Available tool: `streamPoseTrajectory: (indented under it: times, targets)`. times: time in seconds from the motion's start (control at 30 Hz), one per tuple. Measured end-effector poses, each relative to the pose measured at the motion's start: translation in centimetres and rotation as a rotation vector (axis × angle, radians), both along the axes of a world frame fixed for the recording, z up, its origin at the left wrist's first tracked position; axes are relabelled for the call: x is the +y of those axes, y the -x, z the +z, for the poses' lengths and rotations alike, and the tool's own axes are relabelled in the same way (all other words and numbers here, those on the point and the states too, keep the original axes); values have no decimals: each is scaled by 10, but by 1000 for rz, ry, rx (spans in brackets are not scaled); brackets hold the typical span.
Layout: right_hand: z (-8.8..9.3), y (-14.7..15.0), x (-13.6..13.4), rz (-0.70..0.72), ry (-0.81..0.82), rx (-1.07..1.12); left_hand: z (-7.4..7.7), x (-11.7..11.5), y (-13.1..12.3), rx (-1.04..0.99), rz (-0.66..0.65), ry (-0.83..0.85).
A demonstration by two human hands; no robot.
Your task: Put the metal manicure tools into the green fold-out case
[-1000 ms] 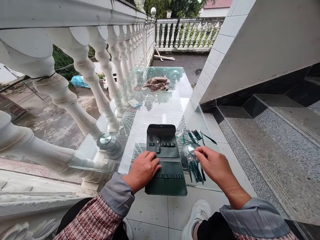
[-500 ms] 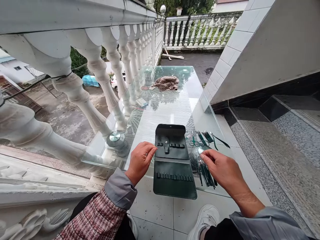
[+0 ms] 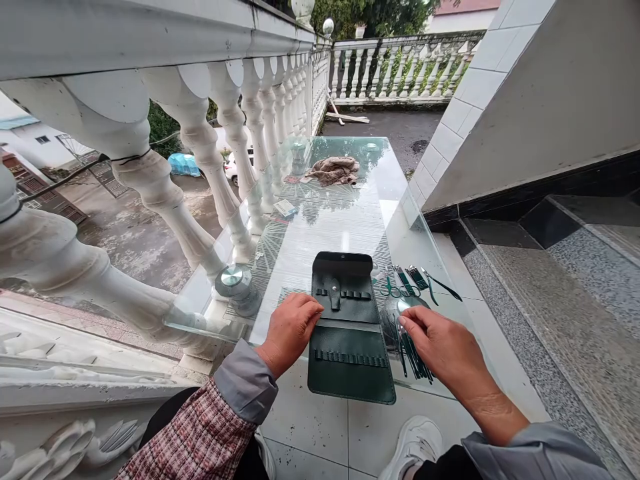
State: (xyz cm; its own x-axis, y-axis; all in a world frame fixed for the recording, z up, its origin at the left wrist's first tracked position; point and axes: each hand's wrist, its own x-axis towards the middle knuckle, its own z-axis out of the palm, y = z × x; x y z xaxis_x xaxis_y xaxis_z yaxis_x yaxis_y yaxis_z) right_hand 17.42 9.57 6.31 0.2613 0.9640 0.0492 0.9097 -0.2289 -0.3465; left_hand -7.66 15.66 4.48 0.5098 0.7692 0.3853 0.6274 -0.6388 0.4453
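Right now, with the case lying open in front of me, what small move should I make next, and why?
I'd probably lift one slim tool free with your right hand: the slim tools lie bunched beside the open case, and your right fingertips are at their upper ends. I can't tell whether they grip one.
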Motion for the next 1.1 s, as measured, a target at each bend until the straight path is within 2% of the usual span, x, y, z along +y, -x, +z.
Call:
streamPoseTrajectory:
  times: [0.17,0.33,0.53,0.83,0.97,1.1]
  targets:
    - [-1,-4,0,1,-48,2,-3,0,-1,161,-10,30]
    - [3,-15,2,-81,-102,8,-2,-1,0,252,1,55]
    - [-1,-13,6,-60,-56,-21,-1,-1,-1,335,-8,33]
    - [-16,6,15,45,75,-272,-5,-1,-1,344,-3,14]
    - [-14,10,19,42,93,-224,-3,-1,1,272,-8,53]
    - [-12,14,24,16,121,-129,0,-1,2,281,7,74]
